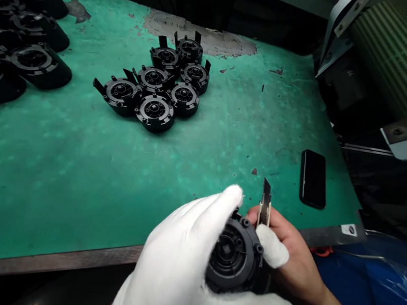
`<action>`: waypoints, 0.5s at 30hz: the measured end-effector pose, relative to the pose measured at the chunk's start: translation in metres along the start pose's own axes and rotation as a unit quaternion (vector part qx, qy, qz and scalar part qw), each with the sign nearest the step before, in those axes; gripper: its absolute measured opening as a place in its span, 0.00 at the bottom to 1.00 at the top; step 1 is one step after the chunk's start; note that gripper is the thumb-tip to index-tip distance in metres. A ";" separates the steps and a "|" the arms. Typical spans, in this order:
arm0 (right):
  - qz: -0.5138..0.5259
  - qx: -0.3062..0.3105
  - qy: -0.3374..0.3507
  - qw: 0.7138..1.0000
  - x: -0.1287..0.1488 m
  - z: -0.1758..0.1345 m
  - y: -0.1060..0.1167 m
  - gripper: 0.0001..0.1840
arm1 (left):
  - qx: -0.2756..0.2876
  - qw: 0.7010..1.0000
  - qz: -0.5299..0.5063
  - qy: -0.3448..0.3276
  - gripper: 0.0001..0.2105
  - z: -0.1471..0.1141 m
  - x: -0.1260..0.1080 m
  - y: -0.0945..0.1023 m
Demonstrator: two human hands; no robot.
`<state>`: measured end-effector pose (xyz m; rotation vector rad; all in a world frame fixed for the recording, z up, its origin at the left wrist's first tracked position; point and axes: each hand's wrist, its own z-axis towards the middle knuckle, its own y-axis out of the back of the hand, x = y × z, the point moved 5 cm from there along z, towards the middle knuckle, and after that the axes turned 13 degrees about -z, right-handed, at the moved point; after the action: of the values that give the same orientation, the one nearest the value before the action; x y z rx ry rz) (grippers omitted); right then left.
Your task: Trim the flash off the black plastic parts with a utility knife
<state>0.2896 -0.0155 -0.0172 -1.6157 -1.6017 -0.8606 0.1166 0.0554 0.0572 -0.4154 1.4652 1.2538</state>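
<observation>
My left hand (pixel 179 259), in a white glove, is wrapped round a round black plastic housing (pixel 233 255) at the table's front edge. Rings, ribs and small screw bosses show on the housing's upper face; its lower part is hidden by the glove. My right hand (pixel 294 260) is bare apart from a white cover on the thumb. It grips a utility knife (pixel 264 207) close against the housing's right side. The blade is out and points up and away from me. Most of the knife's handle is hidden in the hand.
Several similar black housings (pixel 154 110), some with upright tabs, stand grouped on the green table mat (pixel 81 187). Larger black cylindrical parts (pixel 39 66) fill the far left. A black phone (pixel 312 178) lies at the right, beside a metal-framed machine (pixel 391 50). Blue plastic (pixel 381 274) shows below.
</observation>
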 end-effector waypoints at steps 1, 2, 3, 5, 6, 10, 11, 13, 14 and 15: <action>-0.002 0.001 -0.001 1.000 -0.001 -0.001 0.000 0.09 | -0.003 1.000 0.002 -0.001 0.45 0.000 -0.001 0.000; -0.004 0.002 -0.002 1.000 -0.003 -0.001 0.001 0.09 | -0.007 1.000 0.003 -0.003 0.44 0.001 -0.002 0.000; -0.005 0.001 -0.001 1.000 -0.004 -0.002 0.001 0.10 | -0.011 1.000 0.002 -0.005 0.43 0.001 -0.002 -0.001; -0.003 -0.002 0.001 1.000 -0.006 -0.003 0.002 0.10 | -0.015 1.000 -0.003 -0.010 0.41 -0.001 -0.002 -0.003; 0.000 -0.003 0.002 1.000 -0.007 -0.003 0.003 0.10 | -0.011 1.000 -0.007 -0.014 0.41 -0.002 -0.002 -0.005; -0.001 -0.007 -0.002 1.000 -0.009 -0.005 0.005 0.10 | 0.009 0.999 -0.006 -0.032 0.41 -0.005 -0.003 -0.010; -0.009 -0.010 -0.002 1.000 -0.010 -0.005 0.005 0.10 | 0.017 0.999 -0.005 -0.036 0.41 -0.005 -0.004 -0.010; -0.029 -0.014 0.001 0.999 -0.010 -0.004 0.006 0.10 | 0.039 0.998 -0.006 -0.046 0.41 -0.003 -0.005 -0.011; -0.039 -0.015 0.003 0.999 -0.010 -0.002 0.006 0.10 | 0.055 0.997 -0.008 -0.052 0.40 -0.001 -0.005 -0.012; -0.050 -0.017 0.004 0.999 -0.010 -0.001 0.006 0.09 | 0.069 0.996 -0.009 -0.056 0.39 0.001 -0.004 -0.014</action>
<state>0.2957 -0.0215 -0.0251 -1.5646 -1.6825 -0.9497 0.1296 0.0496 0.0542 -0.2624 1.4392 1.1362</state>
